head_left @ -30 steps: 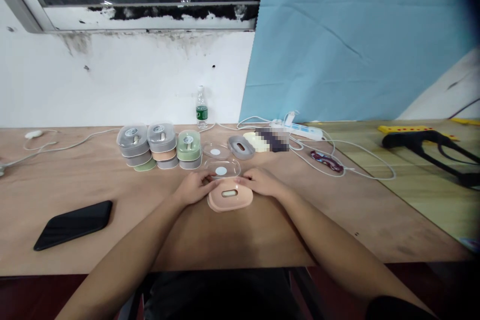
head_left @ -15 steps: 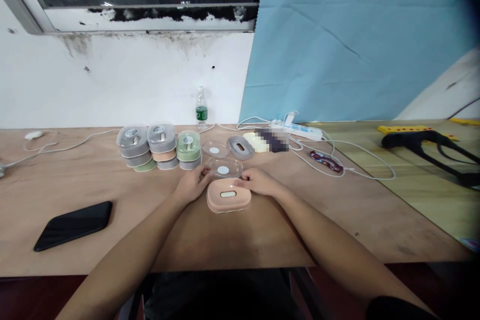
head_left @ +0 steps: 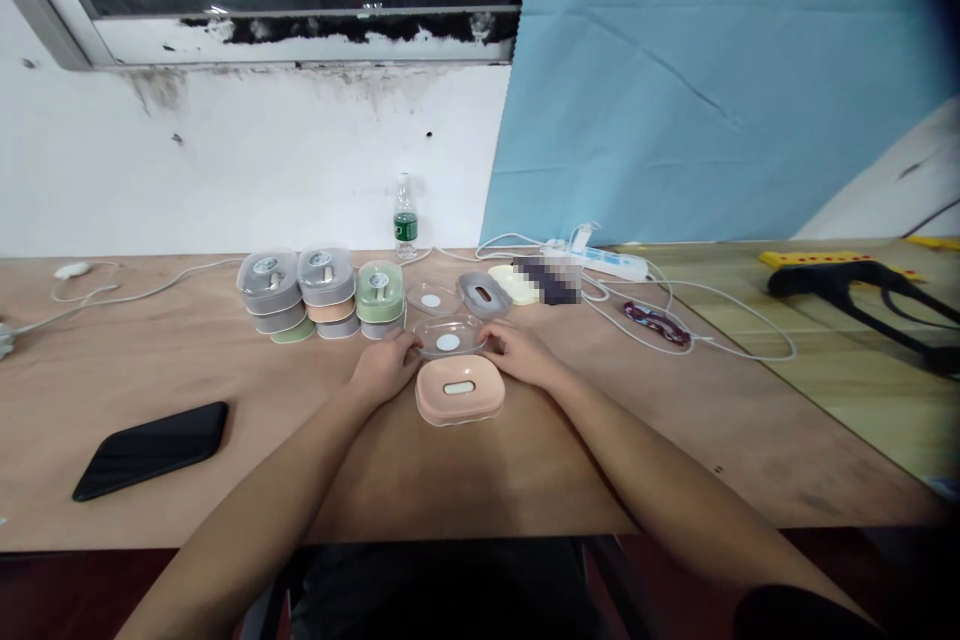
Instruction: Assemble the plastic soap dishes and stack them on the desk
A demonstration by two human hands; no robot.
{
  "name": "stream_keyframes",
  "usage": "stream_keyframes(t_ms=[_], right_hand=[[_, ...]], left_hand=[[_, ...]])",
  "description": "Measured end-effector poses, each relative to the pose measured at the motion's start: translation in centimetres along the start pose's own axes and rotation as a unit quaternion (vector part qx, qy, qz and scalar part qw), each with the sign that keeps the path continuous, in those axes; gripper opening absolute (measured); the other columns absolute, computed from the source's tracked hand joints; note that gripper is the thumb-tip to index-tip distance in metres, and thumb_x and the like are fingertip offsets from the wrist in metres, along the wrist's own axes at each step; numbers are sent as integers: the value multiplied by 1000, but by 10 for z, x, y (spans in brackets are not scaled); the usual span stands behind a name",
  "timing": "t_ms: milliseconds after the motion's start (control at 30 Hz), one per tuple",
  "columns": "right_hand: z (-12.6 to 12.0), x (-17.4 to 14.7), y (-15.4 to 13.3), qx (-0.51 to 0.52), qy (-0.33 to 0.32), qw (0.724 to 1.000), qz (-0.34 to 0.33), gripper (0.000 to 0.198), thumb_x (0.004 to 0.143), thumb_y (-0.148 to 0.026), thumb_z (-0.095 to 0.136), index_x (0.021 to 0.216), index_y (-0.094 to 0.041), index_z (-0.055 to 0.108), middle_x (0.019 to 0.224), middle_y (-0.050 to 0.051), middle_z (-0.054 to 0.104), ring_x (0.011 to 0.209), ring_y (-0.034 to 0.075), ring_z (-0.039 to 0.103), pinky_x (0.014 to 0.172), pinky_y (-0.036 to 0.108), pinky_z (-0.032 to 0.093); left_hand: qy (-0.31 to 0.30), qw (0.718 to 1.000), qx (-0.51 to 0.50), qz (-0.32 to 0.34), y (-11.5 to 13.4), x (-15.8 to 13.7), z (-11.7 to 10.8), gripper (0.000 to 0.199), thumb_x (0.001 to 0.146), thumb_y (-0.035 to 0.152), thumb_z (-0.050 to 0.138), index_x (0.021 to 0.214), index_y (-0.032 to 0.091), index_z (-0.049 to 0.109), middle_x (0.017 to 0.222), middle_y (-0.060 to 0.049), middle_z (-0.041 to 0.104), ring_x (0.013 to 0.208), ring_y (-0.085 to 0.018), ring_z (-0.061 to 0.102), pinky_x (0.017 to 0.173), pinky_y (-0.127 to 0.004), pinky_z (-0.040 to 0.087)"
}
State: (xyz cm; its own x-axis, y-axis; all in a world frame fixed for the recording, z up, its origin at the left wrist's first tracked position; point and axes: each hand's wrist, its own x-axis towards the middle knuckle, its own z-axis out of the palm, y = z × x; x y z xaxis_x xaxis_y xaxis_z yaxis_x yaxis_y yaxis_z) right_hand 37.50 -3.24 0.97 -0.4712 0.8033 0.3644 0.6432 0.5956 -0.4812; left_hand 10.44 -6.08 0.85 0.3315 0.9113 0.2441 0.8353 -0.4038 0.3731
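A clear plastic lid with a round white label lies between my two hands, just behind a peach-coloured soap box. My left hand has its fingers closed on the lid's left end. At the opposite end, my right hand pinches the rim between thumb and fingers. The peach box sits open side up, with a pale oblong piece in the middle of its tray. Farther back are a second clear lid and a grey tray with an oblong slot.
Stacked lidded boxes in grey, peach and green stand at the back left. Behind them is a water bottle. A black phone lies at front left. White cables and a power strip run along the back right.
My right hand has left the peach box's back edge and closed on the clear lid's right end. My left hand stays at the lid's left end.
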Motion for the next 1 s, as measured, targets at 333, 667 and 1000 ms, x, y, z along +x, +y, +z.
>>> stream_keyframes(t_ms=[333,667,1000], right_hand=[[-6,-7,-18,47,185,981,-26,35,81,-48,63,103,-21,66,79,3,59,63,14,50,62,27,43],[-8,-7,-19,29,15,999,32,52,90,-53,41,52,-17,40,50,-4,36,50,9,36,51,24,22],[-6,-4,-13,12,-114,993,31,55,89,-56,40,52,-16,38,51,-5,32,51,8,33,51,24,17]], left_hand=[[187,979,-33,70,10,-8,-19,33,90,40,51,117,21,57,109,-8,60,74,-13,59,70,-26,47],[76,987,-126,65,14,-13,-15,36,90,35,49,119,18,60,71,0,63,61,-11,53,60,-23,40],[-46,983,-136,115,16,-10,-20,37,89,43,48,109,18,66,65,0,58,58,-11,50,57,-23,37]])
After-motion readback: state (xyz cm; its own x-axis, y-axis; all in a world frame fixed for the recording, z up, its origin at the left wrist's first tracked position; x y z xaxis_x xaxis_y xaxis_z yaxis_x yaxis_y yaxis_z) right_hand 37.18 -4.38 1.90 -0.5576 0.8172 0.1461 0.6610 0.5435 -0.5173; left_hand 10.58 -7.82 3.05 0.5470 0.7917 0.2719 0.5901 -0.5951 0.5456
